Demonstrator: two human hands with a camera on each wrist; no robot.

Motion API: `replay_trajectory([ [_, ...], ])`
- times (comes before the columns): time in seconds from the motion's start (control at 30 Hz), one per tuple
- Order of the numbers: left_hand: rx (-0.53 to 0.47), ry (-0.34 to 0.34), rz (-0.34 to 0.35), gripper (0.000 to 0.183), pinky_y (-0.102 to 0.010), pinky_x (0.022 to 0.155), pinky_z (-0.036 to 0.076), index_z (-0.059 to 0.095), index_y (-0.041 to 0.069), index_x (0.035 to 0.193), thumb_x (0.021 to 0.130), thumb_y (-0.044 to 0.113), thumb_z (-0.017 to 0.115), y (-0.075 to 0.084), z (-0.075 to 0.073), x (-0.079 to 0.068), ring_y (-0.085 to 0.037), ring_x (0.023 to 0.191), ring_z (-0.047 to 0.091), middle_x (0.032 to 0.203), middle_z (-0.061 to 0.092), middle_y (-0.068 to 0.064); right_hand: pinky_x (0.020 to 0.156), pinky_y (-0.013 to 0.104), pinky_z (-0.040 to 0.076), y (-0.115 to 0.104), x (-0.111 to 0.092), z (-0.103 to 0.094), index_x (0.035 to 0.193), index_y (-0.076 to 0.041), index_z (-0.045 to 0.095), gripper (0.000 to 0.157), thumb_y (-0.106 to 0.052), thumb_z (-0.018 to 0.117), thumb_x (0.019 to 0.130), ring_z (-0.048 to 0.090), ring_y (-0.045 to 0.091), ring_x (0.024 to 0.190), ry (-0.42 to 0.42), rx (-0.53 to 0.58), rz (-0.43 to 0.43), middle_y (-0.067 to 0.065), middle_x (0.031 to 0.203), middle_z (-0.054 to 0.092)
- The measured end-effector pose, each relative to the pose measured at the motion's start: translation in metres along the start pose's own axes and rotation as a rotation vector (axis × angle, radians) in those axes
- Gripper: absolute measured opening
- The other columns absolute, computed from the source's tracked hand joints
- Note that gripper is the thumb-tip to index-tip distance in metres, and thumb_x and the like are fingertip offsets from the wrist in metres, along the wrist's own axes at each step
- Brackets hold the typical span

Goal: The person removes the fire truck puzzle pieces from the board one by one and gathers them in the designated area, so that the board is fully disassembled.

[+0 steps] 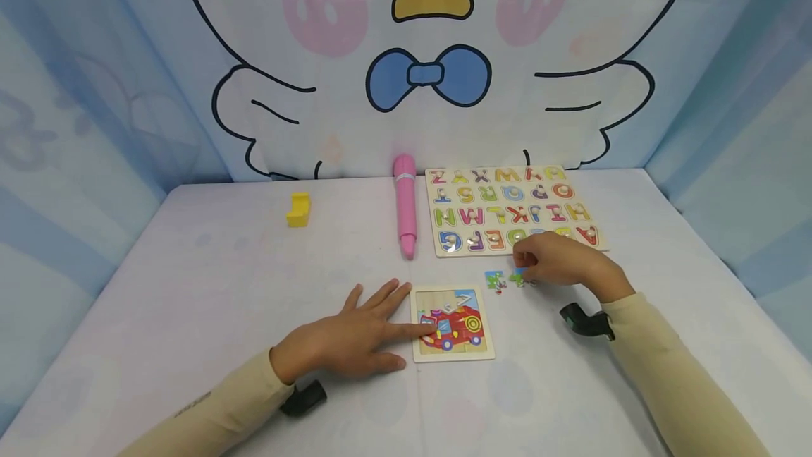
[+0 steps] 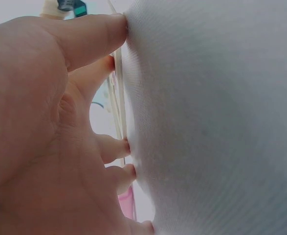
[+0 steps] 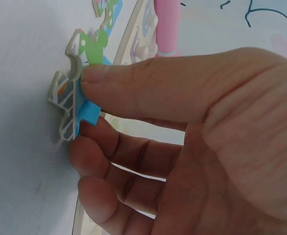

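Note:
A small wooden jigsaw tray (image 1: 453, 357) holds a partly filled picture of a red vehicle, with bare wood showing at its upper left and lower edge. My left hand (image 1: 358, 337) lies beside it with fingers spread. One finger reaches over its left edge onto the picture, while other fingertips rest on the white tabletop. To the right, my right hand (image 1: 561, 263) pinches a jigsaw piece (image 3: 87, 112) with blue, green and grey-striped printing, at the tabletop. A second jigsaw piece (image 1: 495, 281) lies just left of that hand.
A wooden alphabet board (image 1: 517, 196) with knobbed letters lies behind my right hand. Left of it is a thick pink pen-shaped object (image 1: 405, 206). A yellow block (image 1: 298, 209) sits farther left. A cartoon-printed cloth (image 1: 431, 132) hangs along the table's back edge.

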State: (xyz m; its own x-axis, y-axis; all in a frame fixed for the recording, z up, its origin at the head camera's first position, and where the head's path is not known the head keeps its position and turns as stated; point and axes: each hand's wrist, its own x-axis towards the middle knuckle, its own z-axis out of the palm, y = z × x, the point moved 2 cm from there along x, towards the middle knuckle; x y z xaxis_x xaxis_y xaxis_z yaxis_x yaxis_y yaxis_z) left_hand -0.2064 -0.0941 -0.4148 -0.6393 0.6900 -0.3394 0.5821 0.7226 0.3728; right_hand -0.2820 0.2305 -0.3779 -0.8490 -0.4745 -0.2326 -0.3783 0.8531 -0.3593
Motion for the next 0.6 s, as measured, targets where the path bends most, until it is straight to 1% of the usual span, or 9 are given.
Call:
replay_trajectory([
  [0.13,-0.003,0.004,0.005,0.061,-0.069,0.118,0.001,0.04,0.053,0.152,0.098,0.045,0.066,0.0006,-0.0008,-0.0015,-0.028,0.158,-0.003,0.172,0.009,-0.006,0.066,0.033,0.04,-0.0025,0.0004,0.0008,0.082,-0.012,0.059,0.018,-0.008,0.075,0.09,0.05,0.016,0.073,-0.002,0.005,0.004,0.0,0.074,0.051],
  [0.43,-0.001,0.008,0.009,0.061,-0.07,0.117,0.001,0.04,0.052,0.152,0.098,0.044,0.066,0.0013,-0.001,-0.0025,-0.029,0.158,-0.003,0.172,0.009,-0.006,0.064,0.032,0.037,-0.0024,0.0015,0.0033,0.08,-0.013,0.056,0.021,-0.003,0.073,0.088,0.049,0.016,0.071,0.014,-0.007,0.006,0.0,0.071,0.048],
  [0.6,0.0,0.005,0.008,0.061,-0.069,0.118,0.001,0.04,0.052,0.153,0.098,0.044,0.066,0.0017,-0.0015,-0.0029,-0.028,0.158,-0.003,0.172,0.009,-0.006,0.064,0.032,0.038,-0.0032,0.0027,0.0048,0.082,-0.013,0.057,0.02,-0.003,0.072,0.09,0.05,0.016,0.072,0.006,-0.008,0.007,0.0,0.072,0.049],
])
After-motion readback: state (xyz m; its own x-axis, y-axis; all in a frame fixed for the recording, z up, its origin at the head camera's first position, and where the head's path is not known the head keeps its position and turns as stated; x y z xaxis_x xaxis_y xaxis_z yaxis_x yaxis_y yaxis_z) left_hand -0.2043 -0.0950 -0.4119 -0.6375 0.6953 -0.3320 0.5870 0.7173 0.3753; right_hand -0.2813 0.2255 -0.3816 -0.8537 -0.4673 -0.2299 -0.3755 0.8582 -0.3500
